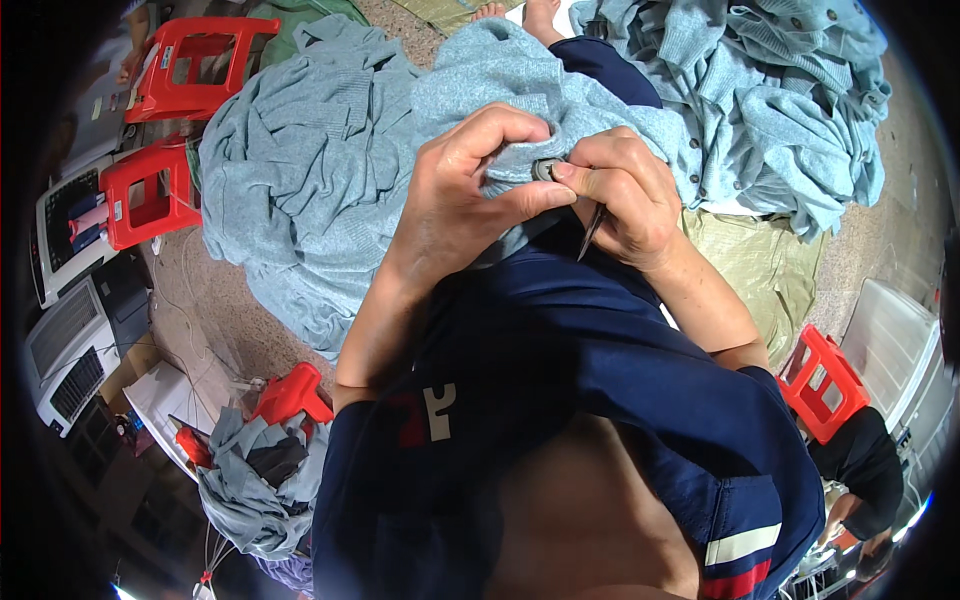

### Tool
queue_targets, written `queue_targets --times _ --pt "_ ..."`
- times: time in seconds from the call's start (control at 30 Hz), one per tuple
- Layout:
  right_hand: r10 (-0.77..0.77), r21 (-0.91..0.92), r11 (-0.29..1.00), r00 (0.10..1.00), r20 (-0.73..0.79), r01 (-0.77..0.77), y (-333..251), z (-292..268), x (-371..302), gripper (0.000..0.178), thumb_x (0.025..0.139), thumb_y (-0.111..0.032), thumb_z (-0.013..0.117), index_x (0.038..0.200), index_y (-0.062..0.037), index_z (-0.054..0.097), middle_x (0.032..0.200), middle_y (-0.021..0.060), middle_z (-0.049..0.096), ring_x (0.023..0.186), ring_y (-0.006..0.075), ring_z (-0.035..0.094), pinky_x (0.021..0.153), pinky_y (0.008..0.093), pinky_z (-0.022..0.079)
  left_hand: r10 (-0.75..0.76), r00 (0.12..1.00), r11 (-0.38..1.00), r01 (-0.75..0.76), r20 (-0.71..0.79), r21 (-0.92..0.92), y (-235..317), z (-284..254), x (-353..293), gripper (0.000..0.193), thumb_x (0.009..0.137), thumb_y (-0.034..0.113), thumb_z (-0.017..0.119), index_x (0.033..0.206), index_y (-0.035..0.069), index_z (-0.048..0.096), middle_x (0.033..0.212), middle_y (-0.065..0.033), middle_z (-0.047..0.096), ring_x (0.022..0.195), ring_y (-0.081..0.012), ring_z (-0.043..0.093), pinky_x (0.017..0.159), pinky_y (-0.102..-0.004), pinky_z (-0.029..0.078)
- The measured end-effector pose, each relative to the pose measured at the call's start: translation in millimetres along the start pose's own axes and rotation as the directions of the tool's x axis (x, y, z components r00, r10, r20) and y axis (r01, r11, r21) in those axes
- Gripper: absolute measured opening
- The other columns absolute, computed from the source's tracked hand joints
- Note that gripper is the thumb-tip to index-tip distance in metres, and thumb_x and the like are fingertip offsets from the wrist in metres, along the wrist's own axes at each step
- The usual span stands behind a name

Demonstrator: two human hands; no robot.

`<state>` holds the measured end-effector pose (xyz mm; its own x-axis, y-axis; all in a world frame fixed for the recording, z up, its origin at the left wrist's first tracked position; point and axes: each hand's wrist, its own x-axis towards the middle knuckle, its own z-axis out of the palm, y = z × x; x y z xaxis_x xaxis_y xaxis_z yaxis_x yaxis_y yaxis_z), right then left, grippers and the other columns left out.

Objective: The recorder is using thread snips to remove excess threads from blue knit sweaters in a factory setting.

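A light blue-grey knitted cardigan (490, 75) is bunched up in front of me, over my lap. My left hand (450, 180) is closed on its edge, thumb below and fingers behind the folded knit. On that edge sits a round grey button (546, 170). My right hand (625, 190) pinches the button's right side between thumb and forefinger. Out of the right palm sticks a thin dark pointed tool (592, 232), tip downward; its handle is hidden by the fingers, so its kind is unclear.
More blue-grey knitwear heaps lie left (310, 160) and right, the right pile (790, 110) showing buttons. Red stools (150, 195) stand at the left, another red stool (825, 385) at the right. Another person's bare feet (540, 18) show at the top. A person in black (860, 460) is lower right.
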<state>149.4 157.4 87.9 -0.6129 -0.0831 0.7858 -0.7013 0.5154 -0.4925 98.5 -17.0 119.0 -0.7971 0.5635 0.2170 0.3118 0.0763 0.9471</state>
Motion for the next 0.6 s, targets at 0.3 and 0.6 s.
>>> queue_targets --times 0.3,0.6 --pt "0.425 0.193 0.842 0.84 0.336 -0.504 -5 -2 14 0.033 0.071 -0.002 0.075 0.1 -0.0045 0.059 0.097 0.0076 0.062 0.075 0.0193 0.062 0.062 0.0283 0.05 0.059 0.994 0.969 -0.08 0.095 0.234 1 -14 -5 0.03 0.068 0.008 0.082 0.09 0.0 0.062 0.088 -0.0097 0.067 0.078 -0.0181 0.065 0.069 -0.0258 0.052" --pt "0.466 0.187 0.824 0.828 0.313 -0.535 -2 4 7 0.026 0.067 0.001 0.077 0.081 -0.0031 0.055 0.081 0.0064 0.062 0.069 0.0199 0.063 0.056 0.0289 0.048 0.062 0.998 0.932 -0.067 0.025 0.356 -10 -13 -18 0.025 0.071 0.004 0.078 0.085 0.001 0.058 0.087 -0.0136 0.068 0.076 -0.0227 0.068 0.066 -0.031 0.054"
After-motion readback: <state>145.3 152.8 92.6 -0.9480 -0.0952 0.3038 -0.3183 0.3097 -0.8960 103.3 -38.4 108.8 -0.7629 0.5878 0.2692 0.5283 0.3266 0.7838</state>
